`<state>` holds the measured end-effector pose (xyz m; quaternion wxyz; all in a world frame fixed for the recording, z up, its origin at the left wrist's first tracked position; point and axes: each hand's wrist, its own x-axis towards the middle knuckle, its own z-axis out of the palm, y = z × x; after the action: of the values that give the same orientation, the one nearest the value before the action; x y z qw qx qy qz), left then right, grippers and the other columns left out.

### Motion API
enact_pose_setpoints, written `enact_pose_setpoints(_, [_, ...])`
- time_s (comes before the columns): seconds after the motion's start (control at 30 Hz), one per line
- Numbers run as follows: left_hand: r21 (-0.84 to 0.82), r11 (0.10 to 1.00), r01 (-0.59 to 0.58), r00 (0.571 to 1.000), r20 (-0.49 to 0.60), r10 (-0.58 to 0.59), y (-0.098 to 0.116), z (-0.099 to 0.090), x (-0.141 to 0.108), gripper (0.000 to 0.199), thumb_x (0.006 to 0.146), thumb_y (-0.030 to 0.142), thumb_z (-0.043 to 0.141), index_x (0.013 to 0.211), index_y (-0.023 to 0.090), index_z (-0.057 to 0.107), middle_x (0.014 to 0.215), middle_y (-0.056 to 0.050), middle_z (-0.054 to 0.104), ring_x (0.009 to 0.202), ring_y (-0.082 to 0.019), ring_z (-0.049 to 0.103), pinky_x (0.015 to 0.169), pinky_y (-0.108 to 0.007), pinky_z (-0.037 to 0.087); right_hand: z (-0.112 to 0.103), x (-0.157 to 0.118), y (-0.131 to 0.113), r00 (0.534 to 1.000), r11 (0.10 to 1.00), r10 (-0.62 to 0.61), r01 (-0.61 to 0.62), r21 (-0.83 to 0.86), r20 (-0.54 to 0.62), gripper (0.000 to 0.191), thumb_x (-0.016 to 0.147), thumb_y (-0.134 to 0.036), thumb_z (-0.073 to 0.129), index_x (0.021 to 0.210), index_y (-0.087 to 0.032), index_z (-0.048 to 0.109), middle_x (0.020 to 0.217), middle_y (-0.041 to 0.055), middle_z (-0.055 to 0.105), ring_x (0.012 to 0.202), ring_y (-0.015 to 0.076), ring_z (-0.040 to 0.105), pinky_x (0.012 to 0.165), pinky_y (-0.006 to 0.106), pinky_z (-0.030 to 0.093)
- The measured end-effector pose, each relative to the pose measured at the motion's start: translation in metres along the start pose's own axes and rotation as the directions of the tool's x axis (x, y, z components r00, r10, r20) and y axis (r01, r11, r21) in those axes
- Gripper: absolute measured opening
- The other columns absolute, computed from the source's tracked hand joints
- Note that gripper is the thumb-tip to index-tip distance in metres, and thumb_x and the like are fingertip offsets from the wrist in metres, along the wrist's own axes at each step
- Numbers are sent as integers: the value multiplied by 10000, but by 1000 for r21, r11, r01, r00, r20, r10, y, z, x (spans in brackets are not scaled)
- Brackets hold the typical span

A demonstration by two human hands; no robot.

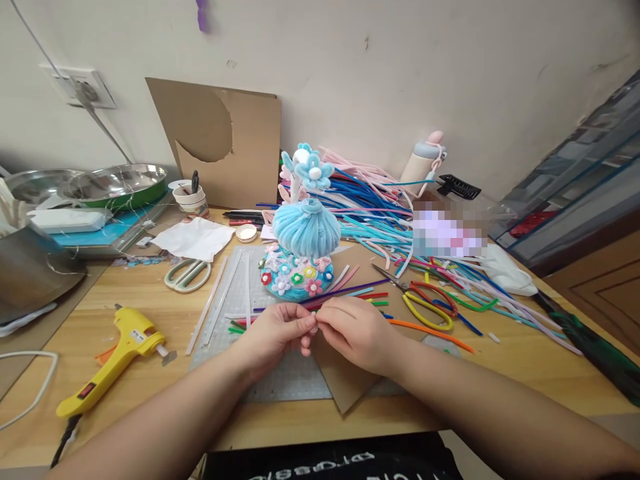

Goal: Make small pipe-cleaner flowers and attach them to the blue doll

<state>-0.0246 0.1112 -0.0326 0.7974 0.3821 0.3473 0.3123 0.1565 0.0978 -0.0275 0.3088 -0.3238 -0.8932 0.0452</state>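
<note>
A yellow plastic glue gun [125,347] lies at left on the pale wooden counter [165,433], near pale green loop-handled scissors [189,275]. Next, the left hand [277,333] has its fingers pinched together on what seems a small pale piece [313,323], mostly hidden, above a grey gridded mat [280,385]. Just beyond stands a fuzzy blue domed ornament [306,227] with flowers. The right hand's [357,331] fingers close on the same piece. Farther right lie yellow-and-orange-handled scissors [425,311] and multicoloured fuzzy stems [367,193].
</note>
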Motion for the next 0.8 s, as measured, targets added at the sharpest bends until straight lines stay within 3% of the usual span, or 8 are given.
enact_pose_setpoints(0.37, [-113, 988, -102, 993, -65, 96, -6, 6, -1, 251, 665, 275, 770, 673, 103, 589, 626, 7, 590, 477, -53, 503, 469, -182, 450, 5, -3, -2, 978, 997, -68, 59, -52, -195, 107, 861, -106, 499, 853, -163, 589, 792, 63, 662, 742, 170, 602, 679, 290, 487])
enact_pose_setpoints(0.63, [-41, 996, -80, 994, -75, 77, -6, 3, -2, 260, 651, 280, 781, 665, 95, 598, 640, -7, 616, 483, -64, 526, 477, -196, 456, 7, -5, 1, 989, 997, -33, 41, 58, -144, 148, 863, -86, 500, 935, -180, 590, 899, 69, 670, 820, 172, 608, 731, 294, 500])
enact_pose_setpoints(0.8, [-139, 986, -88, 995, -68, 80, -6, 6, -2, 248, 653, 267, 781, 671, 90, 608, 629, 3, 600, 483, -47, 501, 468, -173, 450, 10, -2, 3, 986, 989, 46, -23, 145, -161, 108, 851, -88, 511, 870, -180, 565, 844, 61, 643, 785, 160, 593, 709, 289, 499])
